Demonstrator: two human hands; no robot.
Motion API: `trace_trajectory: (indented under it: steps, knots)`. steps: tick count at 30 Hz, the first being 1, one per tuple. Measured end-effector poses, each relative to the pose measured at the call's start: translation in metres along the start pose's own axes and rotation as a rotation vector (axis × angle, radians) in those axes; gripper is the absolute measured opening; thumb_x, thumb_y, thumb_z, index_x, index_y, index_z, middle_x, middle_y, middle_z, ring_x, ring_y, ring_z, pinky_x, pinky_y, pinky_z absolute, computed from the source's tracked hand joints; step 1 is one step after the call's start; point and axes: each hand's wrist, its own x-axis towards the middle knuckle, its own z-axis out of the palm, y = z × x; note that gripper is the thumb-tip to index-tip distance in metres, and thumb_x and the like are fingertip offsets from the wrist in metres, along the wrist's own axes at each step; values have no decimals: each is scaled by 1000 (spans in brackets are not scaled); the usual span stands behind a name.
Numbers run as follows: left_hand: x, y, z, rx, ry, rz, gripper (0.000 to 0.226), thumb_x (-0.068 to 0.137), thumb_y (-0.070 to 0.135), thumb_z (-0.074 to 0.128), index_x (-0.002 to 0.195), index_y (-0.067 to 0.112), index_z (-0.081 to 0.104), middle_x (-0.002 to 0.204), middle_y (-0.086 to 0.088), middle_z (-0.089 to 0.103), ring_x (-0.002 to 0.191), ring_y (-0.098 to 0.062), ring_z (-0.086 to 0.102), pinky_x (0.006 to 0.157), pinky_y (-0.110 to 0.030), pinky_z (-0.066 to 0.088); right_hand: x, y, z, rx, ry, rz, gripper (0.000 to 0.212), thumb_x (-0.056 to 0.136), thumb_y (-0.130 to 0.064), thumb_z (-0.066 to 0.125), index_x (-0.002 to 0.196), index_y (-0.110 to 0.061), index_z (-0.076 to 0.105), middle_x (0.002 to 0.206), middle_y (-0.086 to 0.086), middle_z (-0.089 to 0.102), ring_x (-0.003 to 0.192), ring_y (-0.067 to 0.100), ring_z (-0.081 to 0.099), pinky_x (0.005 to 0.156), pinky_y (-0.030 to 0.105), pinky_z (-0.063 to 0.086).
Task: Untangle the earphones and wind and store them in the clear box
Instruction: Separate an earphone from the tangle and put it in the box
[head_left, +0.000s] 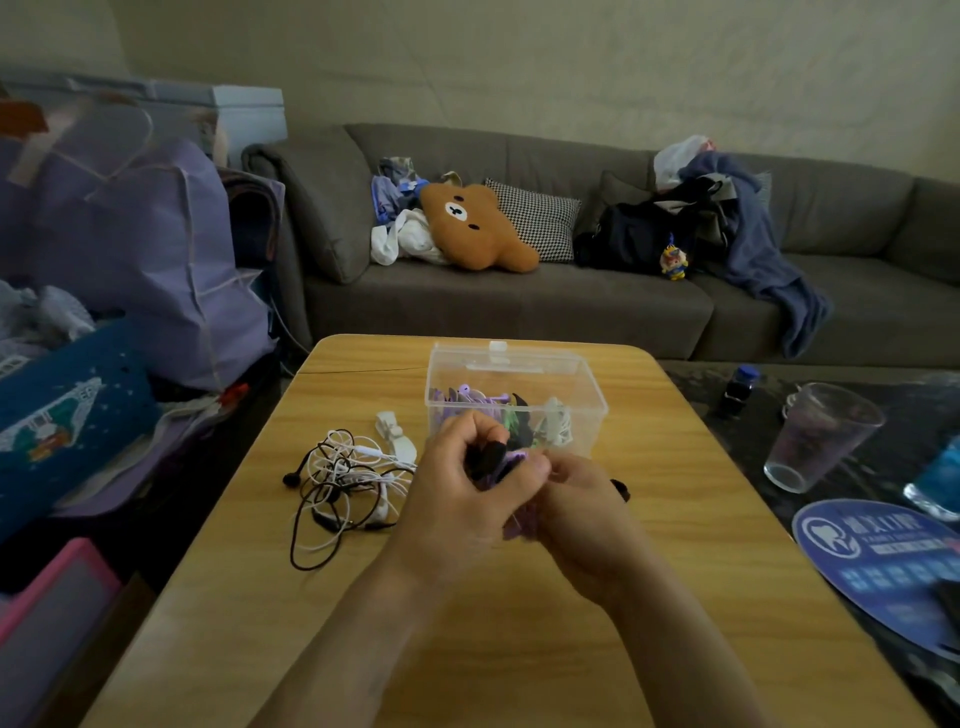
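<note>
A clear plastic box (592, 400) stands open on the wooden table (519, 649), holding several wound earphones in purple, black, green and white. Just in front of it my left hand (457, 499) and my right hand (582, 514) meet, both gripping a purple earphone bundle (511, 462) with a black clip on it. The cord hangs between my palms and is mostly hidden. To the left lies a tangle of black and white earphones (343, 488). A white clip (392, 426) lies beside the tangle.
A drinking glass (821, 436), a small dark bottle (737, 389) and a blue round fan (883, 561) sit on the dark surface to the right. Purple bags (130, 249) crowd the left. A grey sofa (519, 301) with cushions stands behind.
</note>
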Motion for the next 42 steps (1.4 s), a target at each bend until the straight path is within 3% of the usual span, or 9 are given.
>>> trace_trajectory:
  steps: [4, 7, 12, 16, 21, 28, 31, 34, 42]
  knots:
    - [5, -5, -8, 318, 63, 106, 27, 80, 31, 77, 99, 33, 57, 111, 0, 53, 99, -5, 55, 79, -11, 47, 1, -3, -7, -276, 302, -175, 9, 85, -8, 76, 83, -11, 68, 65, 3, 71, 51, 12, 62, 60, 38, 58]
    - [4, -14, -10, 508, -70, 79, 40, 92, 22, 68, 125, 34, 48, 122, 11, 38, 101, 1, 53, 81, -6, 45, 0, 2, -7, -637, 422, -338, 15, 79, -11, 80, 82, -22, 71, 70, -7, 70, 64, 5, 67, 60, 27, 60]
    - [-4, -28, 2, 574, -229, -35, 40, 102, 20, 44, 139, 29, 31, 135, 1, 38, 108, -15, 56, 93, -40, 49, 3, 14, 4, -888, 476, -517, 14, 76, -10, 79, 86, -19, 75, 69, -10, 69, 62, 4, 64, 58, 21, 53]
    - [-5, -26, 6, 546, -206, -37, 45, 103, 19, 42, 143, 31, 24, 141, 2, 38, 113, -16, 56, 96, -38, 49, 5, 17, 8, -885, 530, -589, 17, 75, -4, 78, 85, -16, 73, 73, -8, 70, 62, 5, 62, 57, 19, 51]
    - [-4, -25, 4, 515, -147, -9, 29, 101, 19, 42, 122, 34, 28, 125, 1, 45, 94, -16, 60, 82, -48, 52, 6, 19, 12, -825, 558, -687, 19, 72, 0, 78, 85, -12, 72, 83, -1, 71, 69, 15, 66, 61, 41, 58]
    - [-2, -20, 1, 567, -97, -83, 28, 104, 23, 40, 128, 37, 35, 127, 3, 36, 98, -22, 61, 87, -48, 51, 6, 22, 14, -876, 547, -744, 17, 70, -3, 82, 82, -11, 74, 85, -1, 68, 69, 17, 68, 57, 40, 57]
    - [-2, -21, -1, 570, -65, -115, 26, 103, 24, 42, 127, 34, 38, 128, 2, 36, 95, -20, 59, 84, -40, 51, 4, 21, 16, -908, 536, -783, 18, 68, -2, 84, 80, -12, 74, 80, -1, 69, 66, 15, 66, 54, 38, 56]
    - [-1, -22, -4, 568, -69, -133, 30, 102, 17, 43, 130, 28, 37, 129, 1, 35, 89, -7, 49, 77, -20, 41, 3, 21, 16, -906, 515, -818, 17, 67, -4, 84, 78, -12, 74, 76, -2, 70, 64, 14, 66, 54, 38, 56]
    - [1, -22, -13, 568, -120, -150, 39, 99, 6, 44, 133, 22, 38, 131, -4, 37, 99, -11, 48, 85, -22, 37, -2, 17, 14, -853, 443, -862, 17, 67, -4, 84, 78, -14, 76, 69, -6, 72, 60, 7, 66, 53, 33, 57]
